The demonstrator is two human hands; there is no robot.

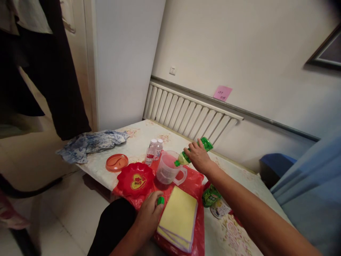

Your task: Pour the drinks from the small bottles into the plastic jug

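My right hand (196,155) is wrapped round a green plastic bottle (206,143), tilted so its mouth points down and left over a clear plastic measuring jug (164,170). Whether liquid is flowing from it I cannot tell. The jug stands upright with its handle to the right. Closer to me, my left hand (151,209) pinches a green bottle cap (160,200) between thumb and fingers. Just beyond that hand lies a red scalloped plate (125,179) with a yellow heart print. Yellow cloths or sheets (179,213) are stacked right of the left hand.
Two clear bottles with white lids (150,153) stand behind the jug. An orange round lid (116,163) and a blue patterned cloth (99,142) lie to the left. Cans (211,195) sit under my right forearm. Red plastic (197,181) covers part of the table; a radiator (181,108) runs behind.
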